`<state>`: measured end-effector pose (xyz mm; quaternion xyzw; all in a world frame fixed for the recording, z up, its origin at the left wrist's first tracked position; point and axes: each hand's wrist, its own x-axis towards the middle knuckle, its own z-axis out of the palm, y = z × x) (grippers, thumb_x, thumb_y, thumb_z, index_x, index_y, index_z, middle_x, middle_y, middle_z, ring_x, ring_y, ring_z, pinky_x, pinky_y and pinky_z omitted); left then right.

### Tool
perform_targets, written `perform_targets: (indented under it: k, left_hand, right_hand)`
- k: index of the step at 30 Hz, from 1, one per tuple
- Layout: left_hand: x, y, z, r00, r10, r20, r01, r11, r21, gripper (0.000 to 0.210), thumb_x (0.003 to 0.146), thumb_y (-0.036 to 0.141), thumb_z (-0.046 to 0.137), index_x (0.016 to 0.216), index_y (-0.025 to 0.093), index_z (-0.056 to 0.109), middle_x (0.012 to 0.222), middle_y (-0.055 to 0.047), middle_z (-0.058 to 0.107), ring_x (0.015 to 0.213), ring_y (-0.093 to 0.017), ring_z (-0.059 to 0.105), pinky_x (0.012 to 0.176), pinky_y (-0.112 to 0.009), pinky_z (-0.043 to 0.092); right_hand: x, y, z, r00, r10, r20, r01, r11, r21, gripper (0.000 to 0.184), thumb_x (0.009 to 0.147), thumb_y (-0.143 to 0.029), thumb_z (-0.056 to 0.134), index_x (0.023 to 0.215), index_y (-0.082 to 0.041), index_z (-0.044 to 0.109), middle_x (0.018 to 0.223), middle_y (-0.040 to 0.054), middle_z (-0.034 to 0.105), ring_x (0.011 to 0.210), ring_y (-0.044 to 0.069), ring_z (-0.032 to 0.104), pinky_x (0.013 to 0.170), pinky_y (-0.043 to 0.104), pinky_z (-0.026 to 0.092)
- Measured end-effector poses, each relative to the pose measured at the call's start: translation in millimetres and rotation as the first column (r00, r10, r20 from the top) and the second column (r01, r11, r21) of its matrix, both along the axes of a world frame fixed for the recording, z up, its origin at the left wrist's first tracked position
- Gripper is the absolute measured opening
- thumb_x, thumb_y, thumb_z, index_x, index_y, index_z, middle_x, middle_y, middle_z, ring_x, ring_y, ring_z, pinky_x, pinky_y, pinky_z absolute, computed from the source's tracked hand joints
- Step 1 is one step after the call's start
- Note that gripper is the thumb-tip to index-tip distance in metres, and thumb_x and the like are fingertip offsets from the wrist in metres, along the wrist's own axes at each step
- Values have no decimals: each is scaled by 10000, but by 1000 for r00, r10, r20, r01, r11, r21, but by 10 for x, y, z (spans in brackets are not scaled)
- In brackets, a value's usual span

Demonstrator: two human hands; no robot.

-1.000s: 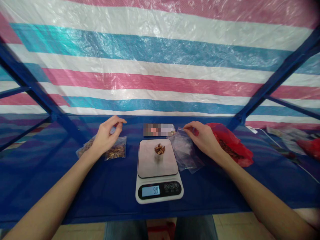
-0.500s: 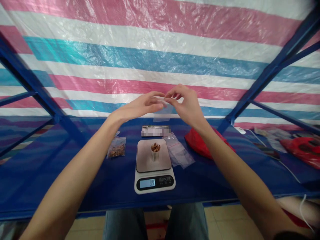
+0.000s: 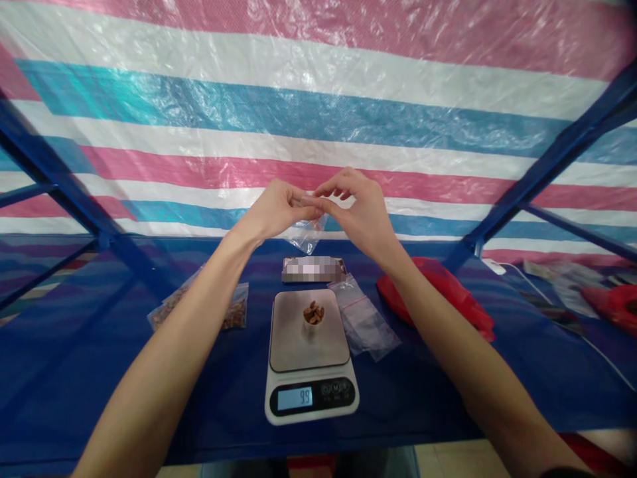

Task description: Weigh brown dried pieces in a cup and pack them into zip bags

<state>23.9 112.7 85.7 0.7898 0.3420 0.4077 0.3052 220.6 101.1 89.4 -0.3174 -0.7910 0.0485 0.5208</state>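
Observation:
Both hands meet in the air beyond the kitchen scale, at the top edge of a small clear plastic bag [image 3: 307, 238]. My left hand [image 3: 279, 209] pinches the bag's edge between thumb and fingers. From the other side my right hand [image 3: 355, 202] grips the same edge, its other fingers loosely curled. The bag hangs down below them and looks empty. Under the hands, the white digital scale [image 3: 312, 411] reads what looks like 9.9. A small metal cup [image 3: 312, 328] stands on its steel plate, heaped with brown dried pieces [image 3: 314, 312].
Flat clear zip bags [image 3: 365, 318] lie right of the scale, beside a red plastic bag [image 3: 432, 292]. Filled bags of brown pieces [image 3: 236, 313] sit partly behind my left forearm. A flat phone-like object [image 3: 314, 269] lies behind the scale. Blue frame bars [image 3: 542, 159] slant at both sides.
My left fingers have closed onto the bag's edge, and the bag now hangs crumpled rather than flat. The view has tilted slightly, so the scale appears lower and larger.

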Motion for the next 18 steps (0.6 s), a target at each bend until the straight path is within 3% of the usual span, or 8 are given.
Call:
perform_targets:
  k: [4,7,10,12,15,18]
  left_hand:
    - [9,30,-39,998,60,-2,-60,998,-7,299,818,423,844,677,171,767,640,-28,732,569,-141,597,546,-292,371]
    - [28,59,-93,999,52,2,-52,999,0,357,787,395,835,580,179,640,552,15,619,536,-113,524,522,-281,305]
    - [57,62,-131,1000,14,-26,-13,1000,20,271,798,353,806,648,178,664,590,29,610,594,-124,562,566,-277,356]
    - [69,49,-138,998,-38,-57,39,999,7,164,815,335,793,792,178,750,698,9,702,678,-154,638,624,-286,435]
    - [49,25,-114,991,-107,-86,104,994,-33,173,853,318,759,958,190,811,865,-36,810,804,-201,726,728,-321,525]
    - [-22,14,-61,984,-108,-138,105,994,-28,200,908,376,733,904,202,832,863,-45,827,816,-208,736,742,-325,529]
  right_hand:
    - [-12,13,-73,1000,21,-1,-21,1000,21,68,938,-251,775,877,-221,772,879,26,760,831,200,661,801,361,509]
    - [-15,28,-127,997,79,19,-79,996,38,79,936,-225,770,859,-215,755,885,23,767,865,202,673,827,356,503]
    - [12,31,-136,989,141,45,-140,990,-15,68,925,-183,757,860,-202,753,884,23,777,858,196,682,826,343,506]
    - [48,25,-108,987,148,68,-143,988,-64,61,916,-153,740,872,-190,762,872,28,780,831,192,683,798,332,503]
    - [116,9,-37,982,116,152,-100,989,-107,83,897,-132,723,869,-185,781,866,39,785,819,195,678,769,328,481]
    - [183,-4,28,973,69,221,-37,989,-145,91,882,-143,729,826,-183,789,841,46,783,795,195,669,763,337,466]
